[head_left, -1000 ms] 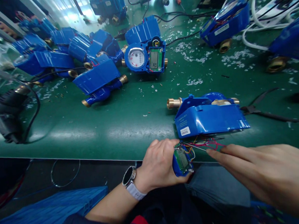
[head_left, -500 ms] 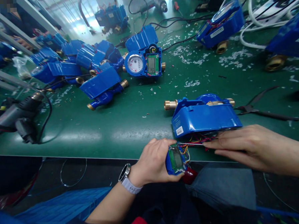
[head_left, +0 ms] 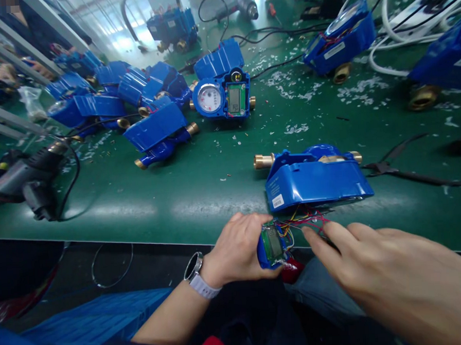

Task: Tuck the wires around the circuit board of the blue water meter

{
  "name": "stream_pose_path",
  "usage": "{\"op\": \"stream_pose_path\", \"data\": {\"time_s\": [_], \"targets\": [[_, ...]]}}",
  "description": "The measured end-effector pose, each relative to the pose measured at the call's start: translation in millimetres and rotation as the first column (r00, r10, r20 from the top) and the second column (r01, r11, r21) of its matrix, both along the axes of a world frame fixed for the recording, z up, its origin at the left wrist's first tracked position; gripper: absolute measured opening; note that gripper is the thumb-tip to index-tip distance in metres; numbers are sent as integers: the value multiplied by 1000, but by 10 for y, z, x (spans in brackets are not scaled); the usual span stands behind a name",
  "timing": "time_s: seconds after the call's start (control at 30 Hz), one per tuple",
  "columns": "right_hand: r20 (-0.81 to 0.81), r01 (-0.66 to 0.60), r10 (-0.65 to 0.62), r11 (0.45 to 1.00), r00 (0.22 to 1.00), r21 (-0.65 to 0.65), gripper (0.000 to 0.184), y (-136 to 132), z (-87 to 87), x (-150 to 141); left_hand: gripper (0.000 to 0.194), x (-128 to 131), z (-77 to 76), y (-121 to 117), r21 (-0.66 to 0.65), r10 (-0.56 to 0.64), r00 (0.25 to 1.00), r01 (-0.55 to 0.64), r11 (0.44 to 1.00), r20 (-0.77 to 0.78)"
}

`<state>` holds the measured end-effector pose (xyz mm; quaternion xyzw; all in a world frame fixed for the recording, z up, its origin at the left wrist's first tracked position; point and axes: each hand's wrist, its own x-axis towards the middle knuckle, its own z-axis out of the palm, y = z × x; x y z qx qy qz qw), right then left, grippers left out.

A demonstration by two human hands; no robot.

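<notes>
At the near edge of the green bench (head_left: pixel 201 194), my left hand (head_left: pixel 236 249) is wrapping snugly around a small display module (head_left: pixel 273 242), fingers curling over its top edge and thumb pressing along the bottom. My right hand (head_left: pixel 378 267), reaching in from between three and four o'clock, is pinching a thin metal tool (head_left: pixel 293 225) — its shaft is slanting past my index fingertip toward the coloured wires (head_left: pixel 306 218) beside the module's upper right corner. I cannot tell whether the tip is touching anything.

The wires are running toward a blue meter body (head_left: pixel 319 183), which is lying at one o'clock from the module, brass ends sticking out on both sides. Dark-handled pliers (head_left: pixel 383 168) are resting beyond it at two o'clock. Between eleven and twelve, another meter (head_left: pixel 224 98) is showing its round dial and green-framed screen; at half past ten a blue meter with brass ends (head_left: pixel 156 127) is sitting alone-ish, near a cluster of others. Toward ten o'clock a dark gun-shaped tool (head_left: pixel 37 175) is lying — well apart from my hands.
</notes>
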<state>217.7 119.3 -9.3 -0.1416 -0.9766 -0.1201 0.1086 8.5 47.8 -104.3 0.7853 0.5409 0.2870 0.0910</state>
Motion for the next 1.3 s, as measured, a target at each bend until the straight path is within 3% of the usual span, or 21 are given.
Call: {"op": "stream_pose_path", "data": {"time_s": [0.2, 0.43, 0.63, 0.77, 0.97, 1.3], "targets": [[17, -81, 82, 996, 996, -33, 53, 341, -125, 177, 65, -26, -3, 16, 10, -22, 998, 21, 1000, 62], [-42, -118, 113, 982, 993, -148, 46, 498, -308, 316, 65, -78, 38, 15, -8, -73, 992, 75, 997, 106], [-90, -78, 48, 926, 995, -369, 34, 574, -508, 416, 70, -99, 45, 5, -47, -66, 985, 74, 996, 157], [-73, -103, 85, 953, 994, -285, 31, 520, -479, 348, 70, -84, 24, 4, -10, -80, 986, 82, 997, 146], [-54, 40, -53, 974, 997, -221, 31, 315, -439, 172, 69, -59, 24, 8, 27, -89, 990, 86, 996, 106], [-68, -46, 37, 990, 997, -132, 28, 330, -372, 226, 71, -67, -45, -7, 36, -95, 993, 93, 995, 65]]}}
